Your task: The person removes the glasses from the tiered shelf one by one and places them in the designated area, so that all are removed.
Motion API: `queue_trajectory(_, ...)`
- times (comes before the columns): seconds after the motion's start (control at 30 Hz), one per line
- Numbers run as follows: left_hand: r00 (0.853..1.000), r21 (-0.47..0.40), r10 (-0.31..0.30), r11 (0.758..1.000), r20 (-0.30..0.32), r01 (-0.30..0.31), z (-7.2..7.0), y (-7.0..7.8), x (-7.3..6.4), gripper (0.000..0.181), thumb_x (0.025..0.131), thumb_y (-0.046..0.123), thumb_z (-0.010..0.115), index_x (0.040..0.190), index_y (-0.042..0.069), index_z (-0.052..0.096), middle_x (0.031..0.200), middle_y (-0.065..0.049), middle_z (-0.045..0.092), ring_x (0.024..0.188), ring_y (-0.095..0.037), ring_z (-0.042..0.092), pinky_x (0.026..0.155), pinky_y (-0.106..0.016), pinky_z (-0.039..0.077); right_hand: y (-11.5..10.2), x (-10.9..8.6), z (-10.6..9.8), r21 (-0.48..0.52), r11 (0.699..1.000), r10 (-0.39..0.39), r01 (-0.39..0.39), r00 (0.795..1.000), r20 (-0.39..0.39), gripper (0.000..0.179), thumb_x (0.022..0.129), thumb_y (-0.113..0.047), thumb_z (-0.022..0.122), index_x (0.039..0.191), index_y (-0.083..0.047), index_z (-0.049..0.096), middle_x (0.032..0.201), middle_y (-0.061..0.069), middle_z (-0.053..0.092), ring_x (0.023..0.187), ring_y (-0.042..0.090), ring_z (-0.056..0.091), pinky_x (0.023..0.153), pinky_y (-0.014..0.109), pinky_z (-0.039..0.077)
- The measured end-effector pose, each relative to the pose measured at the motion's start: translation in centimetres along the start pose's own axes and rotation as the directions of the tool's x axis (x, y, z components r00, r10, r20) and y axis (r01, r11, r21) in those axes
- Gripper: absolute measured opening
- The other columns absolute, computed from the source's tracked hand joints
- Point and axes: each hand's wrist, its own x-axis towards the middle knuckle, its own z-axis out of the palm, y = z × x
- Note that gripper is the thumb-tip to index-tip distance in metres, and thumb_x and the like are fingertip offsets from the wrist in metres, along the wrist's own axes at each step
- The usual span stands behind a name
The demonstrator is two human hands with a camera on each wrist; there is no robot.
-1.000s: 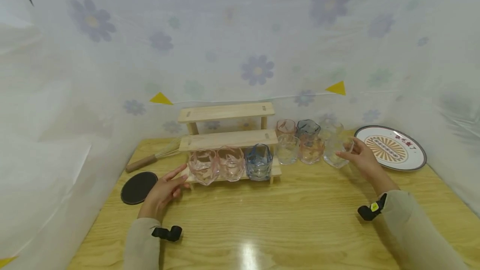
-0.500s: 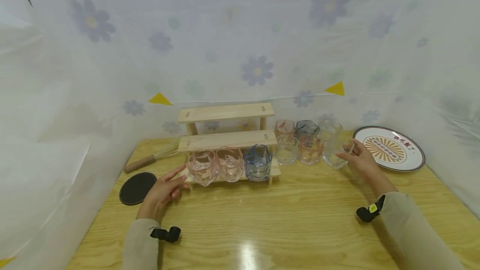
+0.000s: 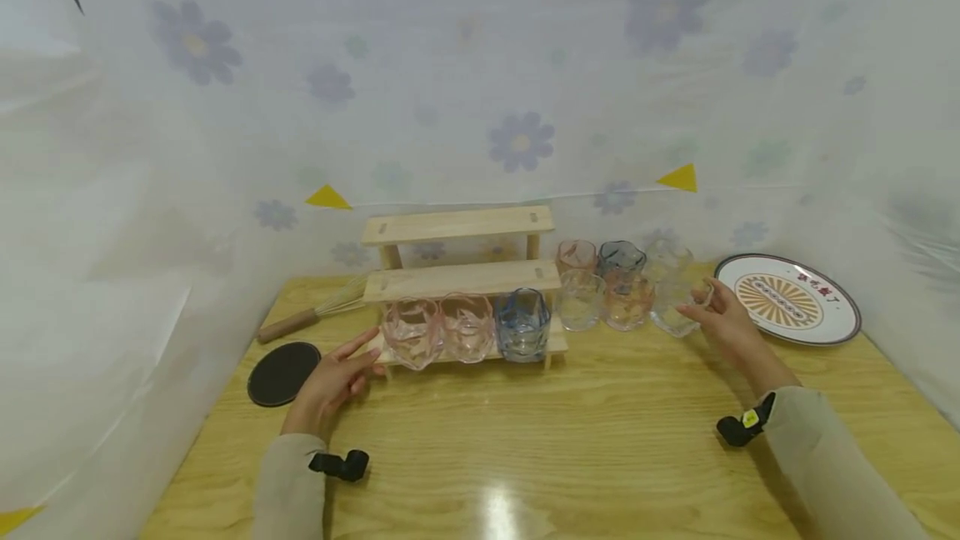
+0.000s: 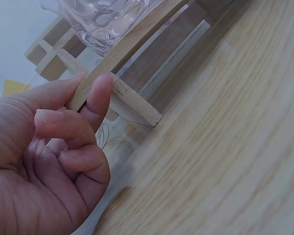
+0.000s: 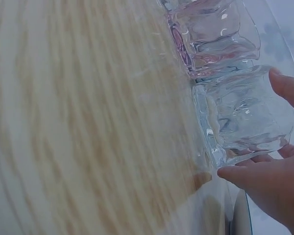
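My left hand (image 3: 330,386) pinches the left end of the lowest board of a three-step wooden rack (image 3: 461,280) between thumb and index finger; the other fingers curl below, as the left wrist view shows. Two pink glasses (image 3: 412,332) and a blue glass (image 3: 522,325) stand in a row on that board. Over on the right, my right hand (image 3: 727,323) holds a clear glass (image 5: 250,110) with thumb and fingers at its side. That glass stands upright at the end of the front row, beside a pinkish glass (image 3: 628,302). Some of my right fingers are hidden behind it.
Another clear glass (image 3: 581,302) stands nearer the rack, with a pink, a dark blue (image 3: 622,258) and a clear glass behind. A patterned plate (image 3: 840,319) lies at right. A whisk (image 3: 288,326) and a black round mat (image 3: 283,373) lie left of the rack.
The head view shifts slightly. Both hands, the rack and the glasses keep their places.
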Motion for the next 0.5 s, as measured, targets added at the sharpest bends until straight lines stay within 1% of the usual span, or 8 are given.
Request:
queue_trajectory(0.13, 1.0, 0.002, -0.002, 1.0, -0.011, 0.002, 0.0, -0.1, 0.3, 0.06, 0.093, 0.023, 0.062, 0.148, 0.02, 0.037, 0.08, -0.005, 0.071, 0.043, -0.004, 0.038, 0.045, -0.018, 0.035, 0.3, 0.1, -0.1, 0.003, 1.0, -0.01, 0.01, 1.0, 0.008, 0.093, 0.097, -0.022, 0.056, 0.149, -0.012, -0.021, 0.154, 0.026, -0.002, 0.141, 0.041, -0.001, 0.11, 0.056, 0.011)
queue_trajectory(0.3, 1.0, -0.006, 0.001, 1.0, -0.002, -0.001, 0.0, -0.2, 0.4, 0.06, 0.094, 0.021, 0.061, 0.148, 0.019, 0.035, 0.08, -0.005, 0.071, 0.044, -0.003, 0.039, 0.045, -0.018, 0.035, 0.1, -0.3, -0.2, -0.031, 0.999, -0.007, 0.006, 1.0, -0.018, 0.094, 0.096, -0.025, 0.057, 0.149, -0.01, -0.02, 0.152, 0.029, 0.003, 0.139, 0.042, 0.007, 0.111, 0.053, 0.015)
queue_trajectory(0.4, 1.0, -0.006, 0.001, 1.0, 0.009, -0.001, 0.0, -0.2, 0.4, 0.061, 0.095, 0.021, 0.06, 0.149, 0.018, 0.033, 0.079, -0.005, 0.071, 0.044, -0.003, 0.039, 0.045, -0.018, 0.035, -0.5, -0.7, -0.2, -0.026, 1.0, -0.006, 0.005, 0.999, -0.033, 0.094, 0.096, -0.024, 0.057, 0.149, -0.01, -0.019, 0.153, 0.029, -0.004, 0.139, 0.042, 0.004, 0.111, 0.052, 0.012)
queue_trajectory(0.43, 1.0, -0.01, 0.0, 1.0, 0.003, 0.0, 0.0, -0.2, 0.3, 0.06, 0.095, 0.021, 0.061, 0.149, 0.018, 0.034, 0.079, -0.005, 0.071, 0.043, -0.003, 0.039, 0.045, -0.018, 0.035, -0.8, -0.9, -0.3, -0.023, 1.0, -0.007, 0.006, 0.999, -0.037, 0.095, 0.096, -0.024, 0.057, 0.149, -0.01, -0.02, 0.153, 0.029, -0.006, 0.14, 0.042, 0.002, 0.111, 0.052, 0.011)
queue_trajectory(0.5, 1.0, -0.01, -0.005, 1.0, -0.006, 0.005, 0.0, -0.2, 0.4, 0.059, 0.094, 0.021, 0.061, 0.148, 0.019, 0.036, 0.079, -0.005, 0.071, 0.043, -0.003, 0.038, 0.045, -0.018, 0.035, -1.4, -1.3, -0.3, -0.048, 0.999, -0.021, 0.019, 0.998, -0.055, 0.094, 0.096, -0.024, 0.057, 0.149, -0.01, -0.02, 0.152, 0.03, -0.007, 0.14, 0.044, 0.001, 0.11, 0.055, 0.011)
